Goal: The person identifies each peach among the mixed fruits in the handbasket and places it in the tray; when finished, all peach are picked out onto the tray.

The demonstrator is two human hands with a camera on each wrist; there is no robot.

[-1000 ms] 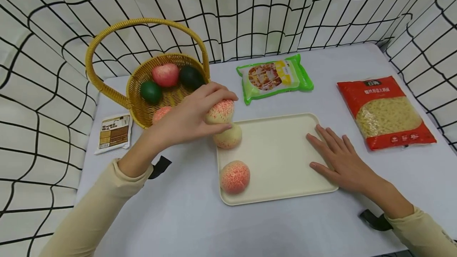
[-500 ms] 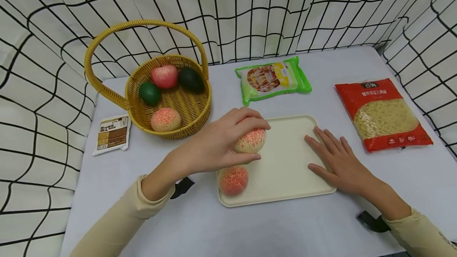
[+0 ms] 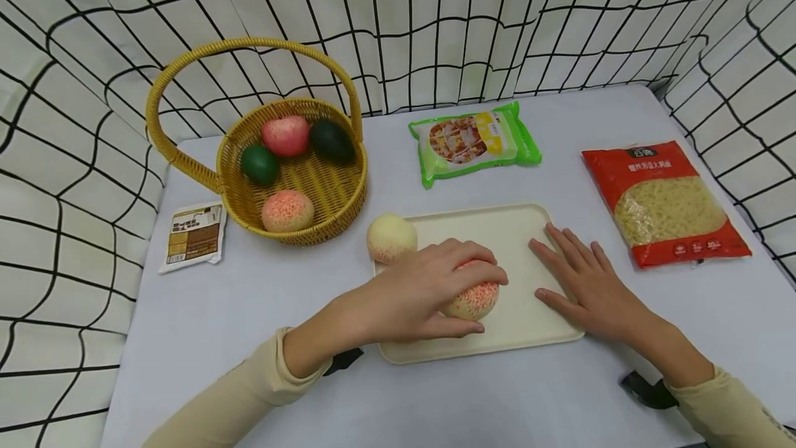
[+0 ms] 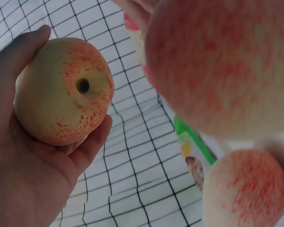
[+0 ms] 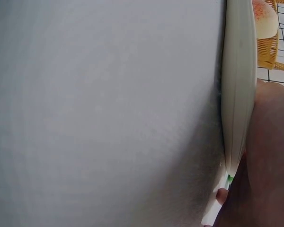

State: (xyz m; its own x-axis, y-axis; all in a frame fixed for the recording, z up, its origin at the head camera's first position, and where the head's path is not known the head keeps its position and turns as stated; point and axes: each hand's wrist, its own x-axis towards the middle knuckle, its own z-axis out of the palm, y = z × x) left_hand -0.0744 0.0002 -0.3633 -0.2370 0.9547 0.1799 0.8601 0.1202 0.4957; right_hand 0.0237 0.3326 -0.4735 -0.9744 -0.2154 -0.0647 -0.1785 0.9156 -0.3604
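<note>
In the head view my left hand grips a peach with red speckles, low over the cream tray. Its fingers wrap the far side and the thumb the near side; the left wrist view shows the held peach with its stem hollow facing the camera. A paler peach sits at the tray's back left corner. Another, at the front left, is hidden by my left hand in the head view. My right hand rests with spread, straight fingers on the tray's right edge.
A yellow wicker basket at the back left holds a peach, a pinkish-red fruit and two dark green ones. Around the tray lie a green food packet, a red pasta bag and a small brown-white packet. Black netting stands behind.
My left hand has carried the peach from near the basket rightward and toward me, over the tray. The paler peach at the back left shows again. My right hand stays on the tray's edge.
</note>
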